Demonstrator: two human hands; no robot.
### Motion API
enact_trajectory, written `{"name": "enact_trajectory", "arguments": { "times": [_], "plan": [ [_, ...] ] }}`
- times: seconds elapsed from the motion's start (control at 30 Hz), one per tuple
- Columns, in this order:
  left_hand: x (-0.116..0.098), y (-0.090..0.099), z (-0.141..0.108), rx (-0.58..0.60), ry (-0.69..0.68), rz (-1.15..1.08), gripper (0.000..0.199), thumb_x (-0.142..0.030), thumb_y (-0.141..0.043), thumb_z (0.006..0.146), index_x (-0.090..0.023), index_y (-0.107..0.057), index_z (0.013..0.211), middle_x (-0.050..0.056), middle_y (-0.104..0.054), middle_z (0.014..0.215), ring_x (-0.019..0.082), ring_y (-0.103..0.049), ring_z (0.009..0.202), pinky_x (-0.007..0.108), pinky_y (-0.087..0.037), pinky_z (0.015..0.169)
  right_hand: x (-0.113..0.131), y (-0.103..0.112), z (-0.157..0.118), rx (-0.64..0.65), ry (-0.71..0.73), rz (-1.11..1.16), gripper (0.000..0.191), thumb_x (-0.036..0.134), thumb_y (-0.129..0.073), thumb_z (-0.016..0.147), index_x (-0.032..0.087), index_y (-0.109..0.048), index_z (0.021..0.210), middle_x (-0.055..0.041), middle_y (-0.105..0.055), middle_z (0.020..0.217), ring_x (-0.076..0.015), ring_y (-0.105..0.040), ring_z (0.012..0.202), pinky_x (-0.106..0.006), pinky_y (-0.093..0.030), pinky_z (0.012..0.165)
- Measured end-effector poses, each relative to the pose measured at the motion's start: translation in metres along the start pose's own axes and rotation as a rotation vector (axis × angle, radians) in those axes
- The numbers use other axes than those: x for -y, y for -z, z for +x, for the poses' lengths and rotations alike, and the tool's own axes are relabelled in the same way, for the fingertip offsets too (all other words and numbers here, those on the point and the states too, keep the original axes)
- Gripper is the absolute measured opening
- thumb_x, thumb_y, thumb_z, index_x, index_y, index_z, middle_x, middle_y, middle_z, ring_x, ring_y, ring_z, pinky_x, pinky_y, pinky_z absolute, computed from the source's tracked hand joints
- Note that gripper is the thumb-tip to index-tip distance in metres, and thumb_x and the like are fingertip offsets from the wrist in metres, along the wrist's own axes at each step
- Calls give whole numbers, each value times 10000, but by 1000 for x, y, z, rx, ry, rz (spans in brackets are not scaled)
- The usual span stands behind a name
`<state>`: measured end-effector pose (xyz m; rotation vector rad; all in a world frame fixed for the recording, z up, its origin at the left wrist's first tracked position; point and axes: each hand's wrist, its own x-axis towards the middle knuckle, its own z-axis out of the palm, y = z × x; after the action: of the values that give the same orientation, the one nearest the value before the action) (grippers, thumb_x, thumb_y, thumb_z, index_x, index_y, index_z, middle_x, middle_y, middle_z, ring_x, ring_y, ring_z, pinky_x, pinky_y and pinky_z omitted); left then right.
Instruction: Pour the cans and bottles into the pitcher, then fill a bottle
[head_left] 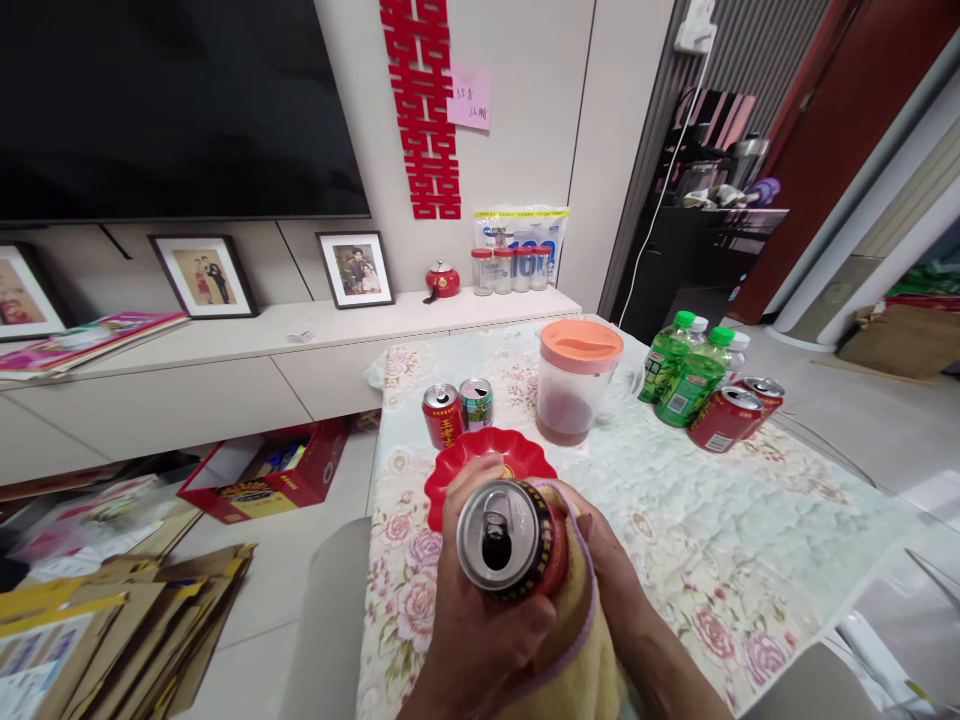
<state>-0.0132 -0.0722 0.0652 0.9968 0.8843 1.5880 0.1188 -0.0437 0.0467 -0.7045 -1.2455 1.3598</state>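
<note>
An opened red drink can (517, 530) tilts toward me, its silver top and dark mouth facing up. My left hand (480, 630) wraps round its near and left side, gripping it. On the can's right side, my right hand (611, 565) presses a yellow cloth (581, 660) with a purple edge against it; the fingertips are partly hidden behind the cloth. Just beyond the hands lies a red scalloped plate (450, 465), partly covered by the can and my left hand. Behind the plate stand another red can (442, 415) and a green can (477, 403).
A clear pitcher (571, 400) with an orange lid stands mid-table on the floral tablecloth (416, 600). To the right are green bottles (690, 385) and red cans (724, 420). Several jars (502, 272) line the cabinet behind. A red box (270, 480) and flattened cardboard (150, 620) lie on the floor.
</note>
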Motion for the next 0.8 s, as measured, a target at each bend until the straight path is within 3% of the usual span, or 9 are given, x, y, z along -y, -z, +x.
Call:
{"name": "enact_trajectory", "arguments": {
  "times": [0.17,0.27,0.37,0.47,0.63,0.73,0.8],
  "plan": [
    [-5,0,6,125,95,-81,901,-529,-914,662,-231,-528,1420,127,-721,1175,377,-702,1116,517,-562,1029,1,-3,-1,8,-95,105,645,710,-593,930,166,-699,1259,-126,-732,998,-320,-712,1000,-475,-599,863],
    [-16,-4,7,86,102,-69,805,-489,-888,723,-226,-554,1406,118,-727,1178,377,-670,1207,509,-520,1107,2,-3,-1,5,-73,132,609,677,-585,947,193,-667,1307,-121,-725,1094,-312,-712,1007,-463,-606,853],
    [-28,-11,5,37,125,-60,676,-467,-847,789,-235,-597,1372,119,-712,1254,365,-639,1278,503,-470,1172,4,-1,1,-73,50,2,562,648,-606,954,208,-672,1298,-113,-710,1164,-305,-694,1064,-443,-593,908],
    [-33,-15,1,23,166,-107,634,-457,-816,829,-237,-589,1379,128,-700,1306,358,-626,1310,495,-483,1162,7,2,0,-185,247,-274,530,643,-616,964,237,-676,1300,-96,-672,1236,-286,-660,1130,-412,-564,968],
    [-27,-11,-1,-22,191,-207,675,-425,-882,766,-246,-557,1331,117,-743,1191,331,-735,1106,434,-615,941,7,-1,-6,-214,655,-792,623,675,-565,989,242,-555,1437,-115,-597,1261,-288,-576,1178,-433,-528,977],
    [-24,-9,-4,-67,144,-182,646,-430,-900,736,-232,-581,1262,94,-757,1079,285,-764,921,379,-635,807,3,-4,-9,-177,733,-884,664,673,-478,1026,224,-471,1515,-131,-580,1283,-300,-550,1192,-464,-518,984],
    [-24,-9,-5,-106,118,-124,646,-414,-912,717,-234,-587,1246,82,-755,1067,272,-761,913,371,-629,826,1,-6,-10,-158,714,-823,627,641,-433,1050,230,-468,1522,-128,-567,1308,-297,-553,1209,-471,-515,1003]
  ]
}}
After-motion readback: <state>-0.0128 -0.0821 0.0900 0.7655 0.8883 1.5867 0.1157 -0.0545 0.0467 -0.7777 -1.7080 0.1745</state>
